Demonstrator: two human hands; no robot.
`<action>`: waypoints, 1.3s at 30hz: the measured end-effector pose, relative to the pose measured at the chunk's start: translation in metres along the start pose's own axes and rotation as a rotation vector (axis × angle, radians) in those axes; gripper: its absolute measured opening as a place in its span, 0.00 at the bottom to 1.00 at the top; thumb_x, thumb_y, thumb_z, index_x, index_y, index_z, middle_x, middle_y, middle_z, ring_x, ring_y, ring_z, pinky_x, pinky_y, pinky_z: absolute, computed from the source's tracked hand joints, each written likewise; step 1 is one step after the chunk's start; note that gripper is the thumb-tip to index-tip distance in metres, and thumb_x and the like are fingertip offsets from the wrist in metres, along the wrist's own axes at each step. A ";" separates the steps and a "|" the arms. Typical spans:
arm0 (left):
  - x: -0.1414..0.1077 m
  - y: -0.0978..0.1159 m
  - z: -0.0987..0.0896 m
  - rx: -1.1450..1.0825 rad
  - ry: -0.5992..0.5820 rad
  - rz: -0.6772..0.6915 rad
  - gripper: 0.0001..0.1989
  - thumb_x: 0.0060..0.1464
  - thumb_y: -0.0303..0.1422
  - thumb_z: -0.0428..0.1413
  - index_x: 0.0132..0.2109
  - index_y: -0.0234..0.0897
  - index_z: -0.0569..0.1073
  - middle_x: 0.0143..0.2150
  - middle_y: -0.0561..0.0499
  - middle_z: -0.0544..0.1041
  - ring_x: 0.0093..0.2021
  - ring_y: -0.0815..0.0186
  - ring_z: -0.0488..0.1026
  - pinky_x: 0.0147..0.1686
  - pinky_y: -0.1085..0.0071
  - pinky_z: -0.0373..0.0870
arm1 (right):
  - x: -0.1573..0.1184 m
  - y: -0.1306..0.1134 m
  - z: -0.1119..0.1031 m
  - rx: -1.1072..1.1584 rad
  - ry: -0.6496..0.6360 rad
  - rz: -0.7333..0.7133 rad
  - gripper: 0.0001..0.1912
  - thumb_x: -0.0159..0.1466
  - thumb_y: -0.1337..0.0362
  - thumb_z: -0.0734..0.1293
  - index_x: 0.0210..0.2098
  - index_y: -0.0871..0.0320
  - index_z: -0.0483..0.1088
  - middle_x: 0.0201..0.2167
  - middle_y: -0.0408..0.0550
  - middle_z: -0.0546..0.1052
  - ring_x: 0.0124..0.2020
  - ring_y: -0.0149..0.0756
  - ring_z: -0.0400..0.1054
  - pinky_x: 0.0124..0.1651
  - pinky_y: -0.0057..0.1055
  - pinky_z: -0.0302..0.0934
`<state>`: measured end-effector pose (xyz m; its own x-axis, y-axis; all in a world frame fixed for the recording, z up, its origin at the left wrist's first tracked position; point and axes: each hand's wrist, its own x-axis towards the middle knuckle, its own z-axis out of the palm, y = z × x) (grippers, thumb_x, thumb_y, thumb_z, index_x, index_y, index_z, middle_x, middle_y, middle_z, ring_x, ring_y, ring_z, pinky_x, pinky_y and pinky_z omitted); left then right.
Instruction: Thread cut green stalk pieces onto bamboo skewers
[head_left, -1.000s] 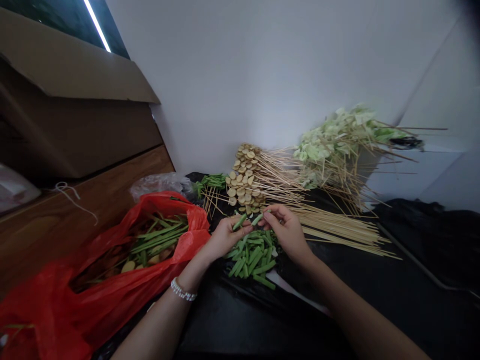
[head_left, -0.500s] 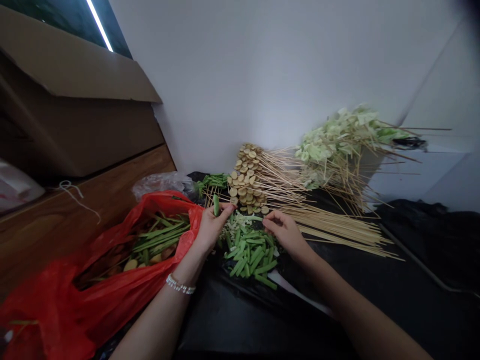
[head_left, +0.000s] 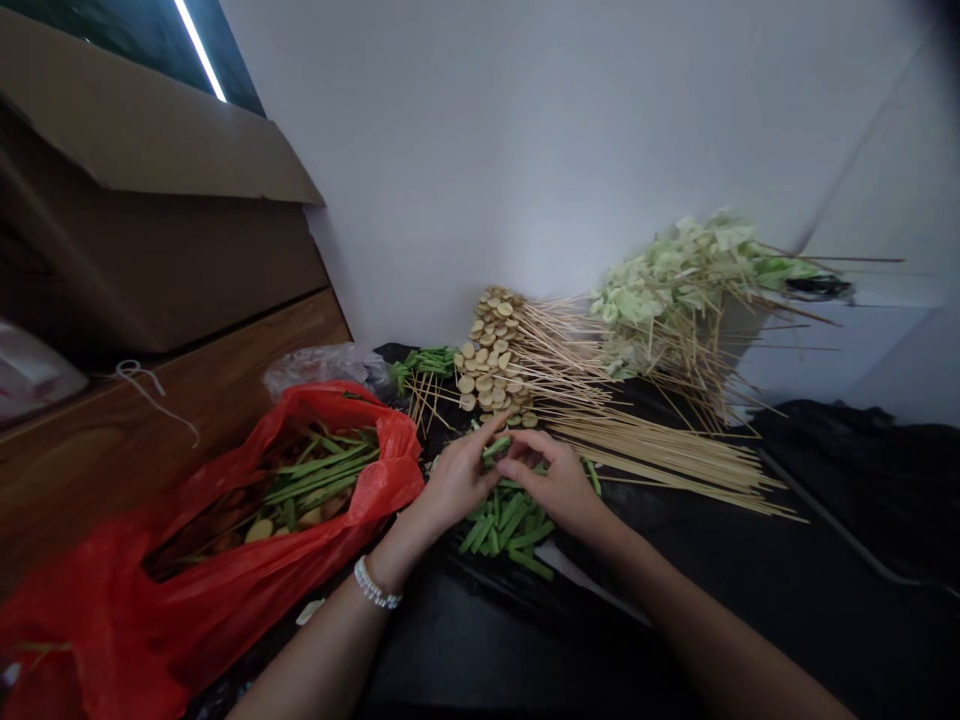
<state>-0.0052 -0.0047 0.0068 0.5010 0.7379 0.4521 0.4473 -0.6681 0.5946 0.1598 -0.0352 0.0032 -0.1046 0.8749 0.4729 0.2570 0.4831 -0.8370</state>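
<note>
Over a pile of cut green bean pieces (head_left: 514,525), my hands nearly meet. My left hand (head_left: 459,478) is closed, pinching a short green bean piece (head_left: 496,448) between thumb and fingers. Against the same piece, my right hand (head_left: 556,482) has its thumb and fingers curled together. A green strip (head_left: 593,476) shows past the back of my right hand; whether it is held there is not clear. The hands cover the top of the pile. Just behind them lie potato slices (head_left: 487,360) on skewers, and to the right, bare bamboo skewers (head_left: 682,465).
At left gapes a red plastic bag (head_left: 187,620) with long green beans (head_left: 322,475) inside. Skewered green pieces (head_left: 426,362) lie near crumpled clear plastic (head_left: 322,370). Skewered cabbage leaves (head_left: 675,265) lean at the back right. A cardboard box (head_left: 165,260) stands far left.
My left hand has moved right and down, and my right hand slightly left, so the two have come together over the pile. The bean piece in the left hand is now between both.
</note>
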 end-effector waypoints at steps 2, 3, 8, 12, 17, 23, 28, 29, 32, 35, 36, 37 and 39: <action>-0.001 0.001 0.002 0.016 -0.025 0.030 0.35 0.52 0.26 0.55 0.66 0.43 0.55 0.55 0.45 0.73 0.47 0.62 0.73 0.47 0.67 0.67 | -0.001 -0.002 0.002 0.091 -0.020 0.049 0.14 0.57 0.63 0.68 0.43 0.55 0.74 0.33 0.43 0.77 0.33 0.34 0.70 0.37 0.31 0.64; -0.002 0.001 0.002 0.017 -0.032 0.032 0.35 0.53 0.27 0.54 0.66 0.43 0.54 0.56 0.45 0.72 0.48 0.61 0.73 0.48 0.66 0.67 | -0.001 -0.004 0.002 0.128 -0.027 0.066 0.12 0.58 0.62 0.67 0.41 0.55 0.74 0.33 0.43 0.77 0.33 0.34 0.70 0.38 0.31 0.64; 0.001 -0.002 -0.001 0.033 -0.002 -0.023 0.32 0.54 0.34 0.57 0.64 0.42 0.58 0.47 0.47 0.77 0.42 0.63 0.75 0.44 0.68 0.68 | 0.006 -0.008 -0.009 0.269 0.102 0.142 0.09 0.59 0.57 0.67 0.33 0.56 0.72 0.28 0.43 0.76 0.31 0.33 0.70 0.36 0.30 0.64; 0.005 -0.007 -0.009 0.015 0.069 -0.090 0.24 0.54 0.38 0.58 0.57 0.39 0.68 0.43 0.48 0.78 0.39 0.63 0.74 0.42 0.69 0.68 | 0.016 -0.001 -0.027 0.360 0.339 0.210 0.14 0.58 0.52 0.68 0.31 0.57 0.68 0.24 0.42 0.75 0.25 0.30 0.68 0.28 0.26 0.61; 0.007 -0.012 -0.011 0.002 0.126 -0.084 0.14 0.57 0.39 0.54 0.45 0.35 0.75 0.41 0.47 0.79 0.41 0.63 0.74 0.41 0.70 0.68 | 0.022 0.008 -0.038 0.409 0.439 0.235 0.16 0.55 0.50 0.70 0.29 0.57 0.66 0.22 0.42 0.75 0.23 0.29 0.67 0.25 0.24 0.59; 0.008 -0.018 -0.010 0.019 0.133 -0.101 0.12 0.58 0.37 0.53 0.42 0.35 0.77 0.35 0.48 0.79 0.35 0.65 0.74 0.35 0.73 0.66 | 0.024 0.011 -0.044 0.284 0.537 0.182 0.15 0.58 0.51 0.67 0.34 0.57 0.66 0.25 0.43 0.74 0.25 0.32 0.68 0.26 0.27 0.60; 0.007 -0.021 -0.004 -0.134 0.124 -0.222 0.14 0.58 0.39 0.52 0.39 0.34 0.78 0.28 0.51 0.78 0.24 0.69 0.70 0.26 0.75 0.64 | 0.016 0.003 -0.043 -0.473 0.731 -0.277 0.20 0.62 0.61 0.66 0.53 0.57 0.63 0.51 0.55 0.71 0.53 0.44 0.64 0.52 0.45 0.58; 0.007 -0.020 -0.002 -0.148 0.118 -0.226 0.14 0.58 0.40 0.53 0.38 0.33 0.78 0.28 0.51 0.78 0.25 0.69 0.70 0.27 0.75 0.64 | 0.013 0.000 -0.040 -0.644 0.687 -0.386 0.20 0.62 0.63 0.65 0.53 0.57 0.64 0.53 0.56 0.70 0.57 0.46 0.60 0.57 0.47 0.53; 0.005 -0.015 0.002 -0.174 0.105 -0.183 0.13 0.57 0.38 0.53 0.39 0.34 0.78 0.30 0.51 0.79 0.31 0.66 0.73 0.34 0.74 0.67 | 0.005 -0.005 -0.026 -0.972 0.314 -0.601 0.17 0.64 0.68 0.63 0.53 0.56 0.66 0.50 0.52 0.73 0.57 0.44 0.59 0.60 0.46 0.47; 0.004 -0.009 0.004 -0.191 0.075 -0.133 0.13 0.58 0.37 0.54 0.41 0.34 0.78 0.34 0.49 0.80 0.35 0.64 0.75 0.38 0.72 0.68 | 0.001 -0.001 -0.015 -1.102 0.073 -0.663 0.14 0.67 0.69 0.60 0.51 0.60 0.68 0.43 0.52 0.75 0.50 0.41 0.63 0.59 0.44 0.47; 0.004 -0.007 0.004 -0.192 0.055 -0.124 0.13 0.58 0.37 0.54 0.41 0.34 0.78 0.34 0.49 0.80 0.35 0.64 0.75 0.38 0.72 0.68 | 0.001 0.002 -0.013 -1.129 0.042 -0.653 0.13 0.67 0.68 0.59 0.50 0.60 0.69 0.40 0.51 0.75 0.46 0.40 0.64 0.57 0.44 0.48; 0.004 -0.006 0.004 -0.186 0.036 -0.117 0.13 0.58 0.37 0.53 0.42 0.34 0.78 0.34 0.49 0.80 0.34 0.64 0.75 0.37 0.72 0.68 | 0.001 0.004 -0.013 -1.151 0.026 -0.637 0.12 0.67 0.68 0.59 0.48 0.60 0.69 0.36 0.49 0.75 0.43 0.40 0.64 0.56 0.43 0.49; 0.004 -0.006 0.003 -0.144 0.020 -0.099 0.13 0.58 0.38 0.53 0.42 0.35 0.78 0.34 0.49 0.80 0.33 0.65 0.75 0.36 0.72 0.68 | 0.002 0.006 -0.015 -1.186 0.000 -0.605 0.11 0.67 0.68 0.58 0.46 0.60 0.70 0.32 0.47 0.73 0.39 0.38 0.63 0.53 0.42 0.50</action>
<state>-0.0042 0.0016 0.0031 0.4444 0.8022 0.3988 0.3826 -0.5725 0.7252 0.1759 -0.0312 0.0031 -0.4980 0.5346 0.6828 0.8463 0.4713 0.2483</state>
